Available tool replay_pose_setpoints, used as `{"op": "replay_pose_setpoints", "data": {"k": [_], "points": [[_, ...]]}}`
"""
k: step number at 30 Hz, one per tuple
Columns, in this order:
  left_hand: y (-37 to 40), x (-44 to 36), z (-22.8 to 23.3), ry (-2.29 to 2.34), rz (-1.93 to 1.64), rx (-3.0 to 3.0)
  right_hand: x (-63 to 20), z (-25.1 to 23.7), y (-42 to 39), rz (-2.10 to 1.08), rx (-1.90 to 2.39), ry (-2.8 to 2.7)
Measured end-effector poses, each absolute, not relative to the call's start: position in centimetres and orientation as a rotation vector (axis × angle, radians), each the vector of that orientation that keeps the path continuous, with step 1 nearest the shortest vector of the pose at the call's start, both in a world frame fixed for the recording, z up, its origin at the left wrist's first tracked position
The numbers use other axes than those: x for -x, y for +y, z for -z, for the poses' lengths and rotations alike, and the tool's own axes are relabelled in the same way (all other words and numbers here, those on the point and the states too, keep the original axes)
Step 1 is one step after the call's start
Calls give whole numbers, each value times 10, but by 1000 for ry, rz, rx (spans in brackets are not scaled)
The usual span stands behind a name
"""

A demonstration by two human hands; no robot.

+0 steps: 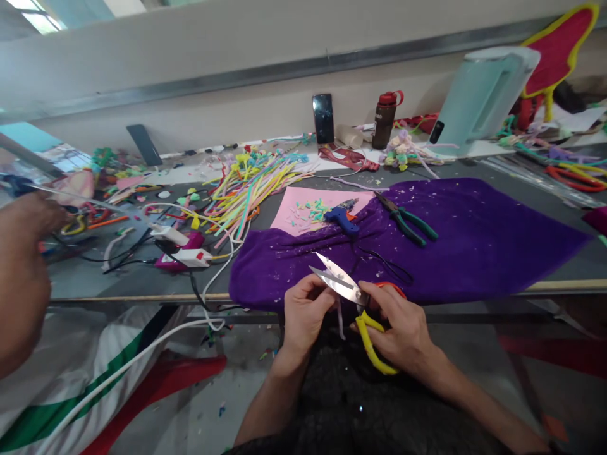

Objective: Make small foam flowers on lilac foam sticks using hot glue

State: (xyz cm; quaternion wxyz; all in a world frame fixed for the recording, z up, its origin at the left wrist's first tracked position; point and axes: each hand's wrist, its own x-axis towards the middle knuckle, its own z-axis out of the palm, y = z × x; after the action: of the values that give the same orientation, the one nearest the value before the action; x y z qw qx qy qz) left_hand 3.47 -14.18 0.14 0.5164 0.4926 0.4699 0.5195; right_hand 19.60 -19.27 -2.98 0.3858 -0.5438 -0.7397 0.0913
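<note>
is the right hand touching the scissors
Touching: the head view shows the right hand wrapped through the yellow handles of the scissors, blades open.

light: bright, even, soft | source: ceiling lamps (35, 16) top left | shadows: faint | glare: shine on scissor blades (337, 278) | blur: arm (21, 278) at left – fuzzy | edges: bent – table (545, 208) curves

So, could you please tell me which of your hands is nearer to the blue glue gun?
Left. The left hand sits just below the blue glue gun; the right hand is farther right, holding scissors.
</note>
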Motion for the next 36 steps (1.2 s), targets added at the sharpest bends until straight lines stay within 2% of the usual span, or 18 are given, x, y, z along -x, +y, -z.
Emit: {"op": "replay_pose_setpoints", "data": {"k": [13, 21, 36], "points": [[-140, -29, 3, 1173, -1200, -1220, -201, 37, -191, -237, 1378, -1928], [-136, -29, 2, 1026, -1139, -951, -202, 33, -192, -441, 1339, -1804], [-138, -29, 4, 1018, -1093, -978, -200, 38, -192, -293, 1334, -1867]]}}
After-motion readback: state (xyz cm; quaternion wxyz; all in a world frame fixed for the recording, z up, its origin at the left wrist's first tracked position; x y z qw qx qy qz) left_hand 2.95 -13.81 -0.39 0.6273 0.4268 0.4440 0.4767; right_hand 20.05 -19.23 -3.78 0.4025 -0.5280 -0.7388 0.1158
